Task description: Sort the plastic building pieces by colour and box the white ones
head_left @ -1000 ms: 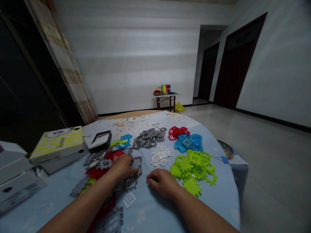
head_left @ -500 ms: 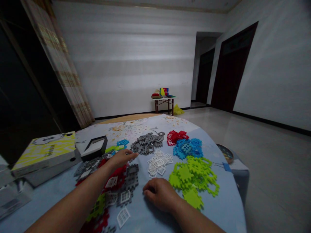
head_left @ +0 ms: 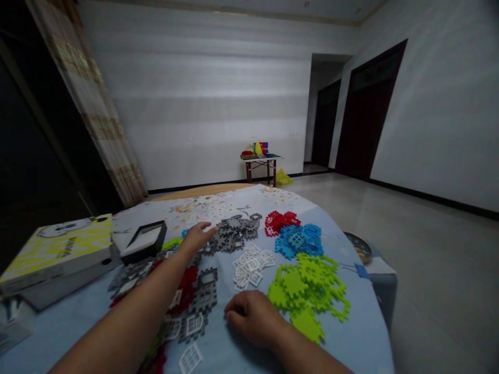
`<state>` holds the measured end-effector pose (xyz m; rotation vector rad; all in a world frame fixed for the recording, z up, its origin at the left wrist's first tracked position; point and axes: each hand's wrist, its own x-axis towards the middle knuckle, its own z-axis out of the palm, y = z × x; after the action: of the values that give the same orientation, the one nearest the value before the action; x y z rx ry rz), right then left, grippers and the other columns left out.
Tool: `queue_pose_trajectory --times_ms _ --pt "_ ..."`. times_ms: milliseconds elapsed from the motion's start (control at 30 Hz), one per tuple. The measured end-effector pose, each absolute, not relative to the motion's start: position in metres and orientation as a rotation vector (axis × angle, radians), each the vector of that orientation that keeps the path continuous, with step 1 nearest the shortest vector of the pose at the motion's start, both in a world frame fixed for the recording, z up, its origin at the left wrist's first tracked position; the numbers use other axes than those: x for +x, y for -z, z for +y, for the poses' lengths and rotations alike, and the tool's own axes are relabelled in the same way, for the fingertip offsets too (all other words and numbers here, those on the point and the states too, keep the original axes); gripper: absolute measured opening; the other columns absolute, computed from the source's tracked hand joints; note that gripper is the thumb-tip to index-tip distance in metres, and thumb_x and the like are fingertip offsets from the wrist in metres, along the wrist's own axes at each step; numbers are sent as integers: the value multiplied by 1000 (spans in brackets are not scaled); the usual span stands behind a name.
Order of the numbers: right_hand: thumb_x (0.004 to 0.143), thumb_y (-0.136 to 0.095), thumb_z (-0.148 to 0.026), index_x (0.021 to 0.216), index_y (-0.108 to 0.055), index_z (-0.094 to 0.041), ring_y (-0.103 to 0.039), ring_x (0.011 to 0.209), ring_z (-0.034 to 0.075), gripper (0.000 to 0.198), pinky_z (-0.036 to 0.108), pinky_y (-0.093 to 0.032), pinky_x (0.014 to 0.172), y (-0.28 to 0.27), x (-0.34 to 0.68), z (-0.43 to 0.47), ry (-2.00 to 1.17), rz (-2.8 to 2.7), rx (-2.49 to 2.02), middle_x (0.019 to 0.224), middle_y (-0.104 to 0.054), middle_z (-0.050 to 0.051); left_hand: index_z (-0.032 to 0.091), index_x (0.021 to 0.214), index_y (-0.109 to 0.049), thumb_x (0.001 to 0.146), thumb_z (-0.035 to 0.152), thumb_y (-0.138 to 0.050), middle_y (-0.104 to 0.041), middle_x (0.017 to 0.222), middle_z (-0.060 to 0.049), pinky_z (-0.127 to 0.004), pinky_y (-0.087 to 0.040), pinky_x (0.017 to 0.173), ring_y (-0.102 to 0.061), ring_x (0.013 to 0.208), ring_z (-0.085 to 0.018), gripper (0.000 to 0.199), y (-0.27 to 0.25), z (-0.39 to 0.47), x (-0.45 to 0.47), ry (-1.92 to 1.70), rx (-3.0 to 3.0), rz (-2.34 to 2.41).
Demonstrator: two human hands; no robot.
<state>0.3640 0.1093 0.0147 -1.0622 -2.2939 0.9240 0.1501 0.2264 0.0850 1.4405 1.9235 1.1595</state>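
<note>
head cam: l hand (head_left: 197, 239) at left edge of grey pile (head_left: 236, 231), r hand (head_left: 254, 317) on tablecloth (head_left: 351, 340).
l hand has thumb + fingers apart, nothing seen gripped; r hand curled, can't tell in dim light if tips meet. grey pile sits just beyond white window pcs (head_left: 253, 264); green pile (head_left: 307, 285) to r; mixed heap (head_left: 189, 284) nearer, on left. step prob a reach at grey pile; next move calls for pinching one pc w/out dragging others.

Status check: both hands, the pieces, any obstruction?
Left hand open at grey pile's left edge. Right hand loosely curled near white pieces. Left forearm hides some mixed pieces.
</note>
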Motion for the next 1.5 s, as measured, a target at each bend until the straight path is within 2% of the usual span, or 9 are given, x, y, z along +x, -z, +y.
queue_pose_trajectory --times_ms 167,367,533,733,867,1033,1233,1333,1500 --pt "78 -48 -27 92 -72 -24 -64 79 15 28 21 -40 67 -15 365 110 -913 -2316 -1083 87 -72 1 15 86 -68 52 53 -68 -72 88 -8 -35 -48 79 -65 86 -26 51 -69 190 134 -1034 1609 1849" --pt "79 -48 -28 92 -72 -24 -63 76 15 28 21 -40 63 -15 365 109 -903 -2322 -1093 86 -72 1 20 94 -68 72 43 -56 -70 103 -7 -34 -42 89 -61 98 -24 34 -48 144 125 -646 2027 1922" --pt "79 -49 -29 93 -72 -23 -63 77 15 28 22 -39 64 -15 365 109 -886 -2323 -1103 87 -72 2 24 102 -67 74 30 -54 -66 114 -9 -45 -28 100 -53 112 -28 31 -44 131 131 -316 2273 2080" --pt "79 -49 -29 92 -72 -23 -63 74 14 27 21 -39 63 -13 365 109 -881 -2309 -1081 83 -72 1 23 110 -64 75 23 -50 -65 113 -12 -50 -22 102 -51 114 -29 37 -44 138 140 -180 2261 2131" --pt "79 -49 -29 93 -72 -23 -63 75 14 28 21 -39 62 -15 366 109 -895 -2322 -1094 84 -72 1 21 113 -62 74 26 -51 -64 116 -12 -52 -21 102 -50 116 -30 41 -45 139 143 -223 2144 2180" --pt "79 -49 -28 93 -72 -23 -63 77 14 28 21 -39 64 -15 366 109 -905 -2307 -1075 85 -72 1 19 109 -64 70 27 -53 -67 109 -10 -46 -31 99 -56 107 -27 41 -55 136 146 -442 2022 2209" --pt "80 -48 -28 93 -71 -23 -62 77 14 27 20 -40 65 -11 364 110 -923 -2297 -1076 87 -72 1 15 91 -68 66 36 -57 -70 83 -6 -35 -47 76 -64 80 -23 34 -65 145 131 -941 1735 1961" --pt "80 -48 -28 93 -71 -23 -63 76 14 27 20 -40 65 -10 364 110 -937 -2289 -1079 86 -72 1 15 84 -67 58 42 -66 -71 81 -6 -33 -49 73 -64 77 -22 38 -68 149 126 -1134 1554 1834" --pt "80 -48 -27 91 -72 -22 -63 77 14 27 21 -40 65 -9 364 110 -945 -2277 -1079 85 -72 1 15 89 -66 51 52 -71 -70 80 -6 -32 -49 62 -63 68 -19 53 -66 148 126 -1204 1345 1762"
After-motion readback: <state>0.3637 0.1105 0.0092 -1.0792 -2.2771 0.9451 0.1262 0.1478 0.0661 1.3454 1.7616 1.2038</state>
